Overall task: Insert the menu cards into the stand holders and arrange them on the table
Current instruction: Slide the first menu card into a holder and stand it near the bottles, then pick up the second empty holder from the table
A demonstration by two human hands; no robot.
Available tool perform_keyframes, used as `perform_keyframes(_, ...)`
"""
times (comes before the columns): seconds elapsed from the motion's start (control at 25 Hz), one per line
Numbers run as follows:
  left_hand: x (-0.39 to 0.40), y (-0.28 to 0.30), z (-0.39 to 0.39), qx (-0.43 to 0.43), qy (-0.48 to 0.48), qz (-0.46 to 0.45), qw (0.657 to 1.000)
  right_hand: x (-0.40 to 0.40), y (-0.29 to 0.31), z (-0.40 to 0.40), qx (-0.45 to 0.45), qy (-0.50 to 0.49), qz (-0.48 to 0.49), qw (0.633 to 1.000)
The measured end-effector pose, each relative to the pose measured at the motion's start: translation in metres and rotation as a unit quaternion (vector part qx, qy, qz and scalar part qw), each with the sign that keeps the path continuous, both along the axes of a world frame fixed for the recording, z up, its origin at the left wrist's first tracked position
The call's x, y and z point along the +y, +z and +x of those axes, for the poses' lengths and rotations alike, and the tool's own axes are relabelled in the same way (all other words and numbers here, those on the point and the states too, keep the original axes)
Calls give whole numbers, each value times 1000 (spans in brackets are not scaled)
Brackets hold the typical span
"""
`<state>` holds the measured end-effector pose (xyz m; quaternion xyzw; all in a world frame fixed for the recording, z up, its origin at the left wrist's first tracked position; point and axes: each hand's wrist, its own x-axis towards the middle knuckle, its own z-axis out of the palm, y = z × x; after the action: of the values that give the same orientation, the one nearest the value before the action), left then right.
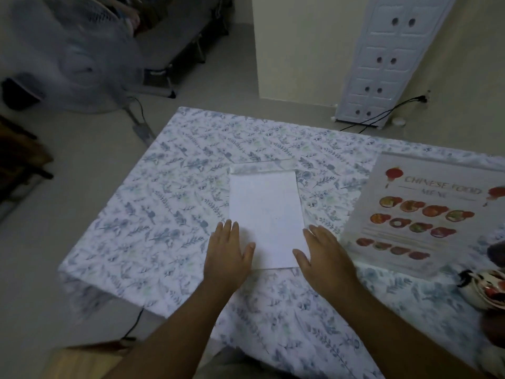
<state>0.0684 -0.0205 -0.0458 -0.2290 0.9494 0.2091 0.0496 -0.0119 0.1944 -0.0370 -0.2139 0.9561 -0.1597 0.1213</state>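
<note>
A clear stand holder [262, 166] lies flat in the middle of the floral-clothed table [169, 187], with a white card [266, 214], blank side up, inside or on it. My left hand [228, 253] rests flat with fingers apart at the card's lower left edge. At the card's lower right edge, my right hand [323, 255] lies flat as well. Neither hand grips anything. To the right, a second holder with a Chinese food menu card [420, 212] leans or lies face up.
A patterned bowl or cup [483, 288] sits at the table's right edge. Beyond the table's far left corner stands a fan [79, 58] with its cord on the floor. A white panel [388, 61] leans against the far wall.
</note>
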Motion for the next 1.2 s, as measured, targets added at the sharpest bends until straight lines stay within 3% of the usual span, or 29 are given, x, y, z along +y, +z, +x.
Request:
perform_keyframes(0.16, -46, -11, -17, -89, -24, -58, 994, -31, -13, -22, -9, -68, 92, 993)
perform_keyframes(0.24, -58, -16, -29, -93, -23, -24, 995, -44, -20, -28, -40, -128, 107, 985)
perform_keyframes(0.36, -56, -19, -45, -74, 74, 153, 983, -62, -28, -32, -99, -271, 9, 958)
perform_keyframes(0.44, -55, -23, -56, -69, 170, 278, 943, -73, -30, -38, -141, -375, -55, 915)
perform_keyframes(0.52, -57, -25, -61, -51, 256, 354, 898, -76, -29, -41, -175, -415, -69, 890)
perform_keyframes(0.6, -63, -25, -62, -38, 302, 386, 871, -79, -29, -39, -203, -430, -81, 876)
perform_keyframes(0.84, -84, -15, -56, -33, 298, 441, 846, -58, -23, -24, -232, -453, -202, 837)
perform_keyframes(1.08, -103, 5, -41, 17, 215, 463, 860, -24, -2, -4, -314, -389, -402, 767)
perform_keyframes(1.12, -106, 11, -38, 32, 199, 465, 862, -19, 2, 1, -301, -374, -412, 775)
perform_keyframes(1.2, -109, 24, -35, 65, 190, 479, 855, -10, 12, 7, -238, -301, -414, 826)
